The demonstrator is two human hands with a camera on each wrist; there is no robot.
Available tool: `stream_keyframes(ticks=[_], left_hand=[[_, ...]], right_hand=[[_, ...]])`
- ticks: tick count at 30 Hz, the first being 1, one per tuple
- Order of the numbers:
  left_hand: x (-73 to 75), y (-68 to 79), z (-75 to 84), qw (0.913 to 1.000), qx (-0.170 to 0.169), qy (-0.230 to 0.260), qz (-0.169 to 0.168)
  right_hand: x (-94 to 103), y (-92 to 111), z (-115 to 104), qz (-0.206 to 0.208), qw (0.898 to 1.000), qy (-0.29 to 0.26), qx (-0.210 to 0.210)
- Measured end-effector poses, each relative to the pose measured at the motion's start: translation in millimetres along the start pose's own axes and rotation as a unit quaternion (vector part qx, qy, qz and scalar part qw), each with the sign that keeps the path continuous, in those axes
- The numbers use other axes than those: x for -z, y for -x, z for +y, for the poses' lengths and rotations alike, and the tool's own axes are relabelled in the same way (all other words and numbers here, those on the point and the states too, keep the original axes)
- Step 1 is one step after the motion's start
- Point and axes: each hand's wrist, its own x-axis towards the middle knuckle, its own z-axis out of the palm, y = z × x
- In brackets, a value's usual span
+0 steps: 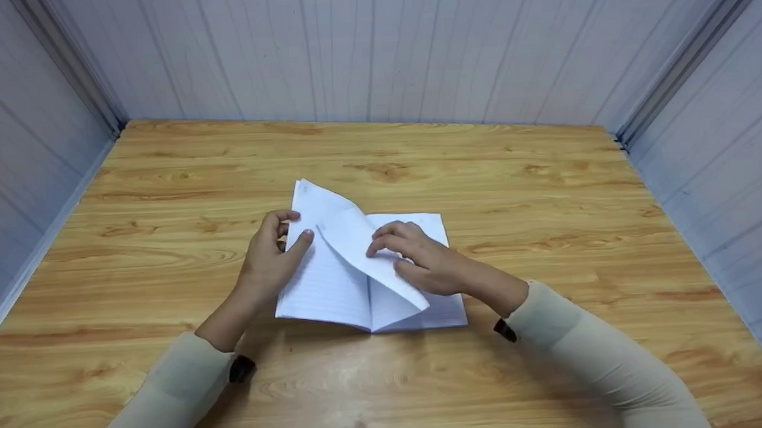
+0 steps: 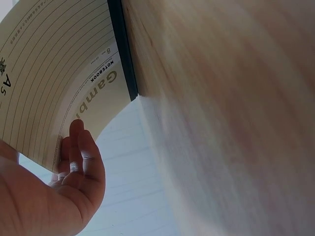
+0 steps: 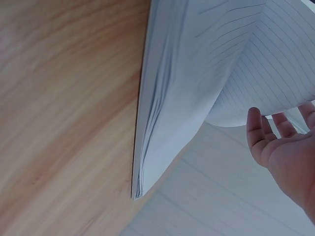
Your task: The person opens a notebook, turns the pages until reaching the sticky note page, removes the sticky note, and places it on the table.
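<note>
An open notebook (image 1: 323, 292) with white lined pages lies on the table, its left half raised. At its left edge my left hand (image 1: 269, 256) grips that half, thumb on the page side and fingers behind. The left wrist view shows those fingers against the beige cover (image 2: 54, 73), printed "NOTEBOOK" and "A5", with a dark spine strip (image 2: 123, 44). A loose page (image 1: 346, 232) stands curved across the middle. On that page rest the relaxed, slightly bent fingers of my right hand (image 1: 429, 260). Lined paper and the page stack (image 3: 162, 118) appear in the right wrist view.
The wood-grain table (image 1: 390, 396) extends around the notebook on all sides. Pale panelled walls (image 1: 372, 51) border it at the back, left and right. Small black devices (image 1: 241, 369) sit at both wrists, below the light sleeves (image 1: 168, 388).
</note>
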Motion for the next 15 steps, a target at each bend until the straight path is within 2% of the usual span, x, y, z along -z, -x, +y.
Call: stream_keyframes(ticks=[5,12,15], left_hand=[[-0.1,0.0,-1.1,1.0,-0.004,-0.003,0.001],[-0.1,-0.3,-1.1,1.0,-0.003,-0.005,0.0],[0.8,-0.3,-0.1,1.0,-0.001,-0.003,-0.003]], right_hand=[[-1.1,0.6,-1.8,0.008,1.0,0.006,-0.025],[-4.8,-1.8,-4.5,0.034,0.998,-0.048,-0.039],[-5.8,-2.5,-7.7,0.03,0.997,-0.052,-0.055]])
